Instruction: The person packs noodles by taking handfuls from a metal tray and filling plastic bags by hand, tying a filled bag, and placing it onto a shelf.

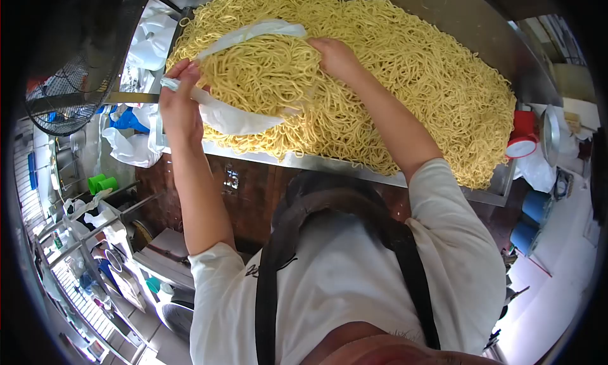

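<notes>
Well, left fingers hold plastic; noodles lie between them and right fingers.

Noodles hide the inside of the bag from us. A strap covers part of the dark mark on the shirt, and we find many things on the left-hand rack too small to tell.

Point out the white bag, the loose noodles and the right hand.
White bag (239, 120), head view: its near side.
Loose noodles (405, 61), head view: middle of the pile.
Right hand (339, 58), head view: back of the hand.
</notes>
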`<state>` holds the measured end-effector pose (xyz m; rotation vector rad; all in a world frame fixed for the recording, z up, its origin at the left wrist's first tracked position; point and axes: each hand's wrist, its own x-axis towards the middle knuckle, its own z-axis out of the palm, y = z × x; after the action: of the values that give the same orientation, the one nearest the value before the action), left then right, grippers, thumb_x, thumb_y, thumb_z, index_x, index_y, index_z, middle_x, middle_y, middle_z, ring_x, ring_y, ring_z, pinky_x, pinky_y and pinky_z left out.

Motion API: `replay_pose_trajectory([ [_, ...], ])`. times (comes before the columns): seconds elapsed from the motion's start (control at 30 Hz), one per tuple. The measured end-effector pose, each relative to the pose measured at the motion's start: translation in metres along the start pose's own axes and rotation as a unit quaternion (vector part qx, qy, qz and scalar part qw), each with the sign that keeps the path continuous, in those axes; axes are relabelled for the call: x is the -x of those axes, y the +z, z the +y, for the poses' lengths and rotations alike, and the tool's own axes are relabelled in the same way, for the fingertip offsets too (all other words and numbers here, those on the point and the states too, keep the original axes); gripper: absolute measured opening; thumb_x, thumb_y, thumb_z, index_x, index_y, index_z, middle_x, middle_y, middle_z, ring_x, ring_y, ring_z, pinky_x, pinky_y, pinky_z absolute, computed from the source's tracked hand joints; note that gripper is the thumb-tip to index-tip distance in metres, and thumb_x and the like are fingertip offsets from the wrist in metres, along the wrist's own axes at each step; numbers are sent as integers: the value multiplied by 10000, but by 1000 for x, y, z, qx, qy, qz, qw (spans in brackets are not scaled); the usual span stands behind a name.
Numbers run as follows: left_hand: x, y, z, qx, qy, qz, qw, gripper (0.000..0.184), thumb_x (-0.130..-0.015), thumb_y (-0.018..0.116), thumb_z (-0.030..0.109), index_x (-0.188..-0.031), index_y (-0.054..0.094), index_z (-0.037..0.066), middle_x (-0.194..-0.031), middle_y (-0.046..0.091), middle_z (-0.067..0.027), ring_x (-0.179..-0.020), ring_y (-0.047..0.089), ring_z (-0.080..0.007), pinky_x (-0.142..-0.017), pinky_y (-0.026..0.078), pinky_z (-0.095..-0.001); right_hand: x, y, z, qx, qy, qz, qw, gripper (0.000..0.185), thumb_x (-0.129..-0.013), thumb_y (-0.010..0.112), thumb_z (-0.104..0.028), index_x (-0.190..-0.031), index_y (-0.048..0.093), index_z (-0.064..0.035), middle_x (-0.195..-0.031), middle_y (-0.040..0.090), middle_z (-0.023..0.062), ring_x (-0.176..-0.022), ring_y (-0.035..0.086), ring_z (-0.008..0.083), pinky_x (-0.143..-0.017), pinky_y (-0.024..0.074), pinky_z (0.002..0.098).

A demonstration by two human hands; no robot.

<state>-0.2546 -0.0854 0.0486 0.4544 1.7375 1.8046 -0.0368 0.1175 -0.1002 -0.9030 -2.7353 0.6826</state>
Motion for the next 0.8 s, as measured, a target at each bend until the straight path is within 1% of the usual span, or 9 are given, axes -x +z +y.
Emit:
replay_pose_trajectory([
  [0.13,33,38,57,72,81,-95,990,252,-929,569,88,-1134,571,-59,-977,615,-91,-977,599,-211,-841,511,-425,-15,-56,-98,-245,-68,-50,966,605,-721,636,22,-1309,550,-94,-997,656,232,-851,652,361,-783,541,413],
  [0.23,43,67,50,48,77,-145,985,239,-941,563,102,-1120,583,-55,-953,596,-95,-911,596,-209,-821,510,-397,-45,-27,-150,-326,-209,115,915,314,-756,618,-57,-1066,591,-12,-932,652,226,-821,637,378,-713,511,448],
  [0.3,37,74,41,64,61,-141,986,230,-943,565,106,-1115,577,-47,-904,567,-74,-817,560,-190,-759,482,-346,-56,13,-141,-446,-180,32,876,443,-806,605,-137,-1230,526,-40,-1083,629,240,-983,615,383,-832,493,436],
  [0.37,15,62,28,89,46,-115,988,228,-944,570,112,-1113,573,-40,-879,550,-56,-790,538,-180,-730,462,-328,-49,-8,-127,-333,-174,-73,924,575,-827,601,-183,-1371,451,-72,-1248,577,248,-1153,568,369,-918,474,427],
  [0.4,10,56,28,95,52,-118,987,237,-949,578,134,-1116,565,-33,-844,522,-39,-763,512,-168,-715,446,-318,-28,-6,-106,-158,-162,-71,971,887,-683,604,139,-1486,320,-106,-1501,353,184,-1384,351,331,-1119,345,412],
  [0.47,2,54,31,128,44,-107,985,219,-923,609,103,-1095,569,-25,-818,537,-53,-736,523,-155,-667,447,-298,19,-44,-81,15,-27,-76,997,1003,-680,668,102,-1537,220,-163,-1563,217,177,-1435,252,312,-1142,323,448],
  [0.53,-8,66,37,131,36,-98,986,218,-899,634,80,-1078,566,-25,-804,545,-57,-698,513,-146,-633,444,-292,39,-29,-53,57,79,-17,995,949,-670,737,68,-1497,330,-160,-1504,345,187,-1363,388,314,-1093,391,455],
  [0.67,6,119,85,133,20,-223,966,221,-929,607,140,-1051,602,-44,-821,492,-26,-748,464,-130,-595,348,-267,-30,12,-9,-443,30,25,896,562,-824,666,-229,-1361,513,-166,-1247,603,165,-1076,623,339,-947,490,444],
  [0.8,60,129,103,156,44,-316,935,248,-940,577,178,-1058,597,-40,-815,471,-18,-743,443,-131,-599,328,-264,-54,-79,-133,-236,-206,73,947,391,-906,562,-189,-1293,564,-132,-1093,659,130,-1039,643,263,-899,499,350],
])
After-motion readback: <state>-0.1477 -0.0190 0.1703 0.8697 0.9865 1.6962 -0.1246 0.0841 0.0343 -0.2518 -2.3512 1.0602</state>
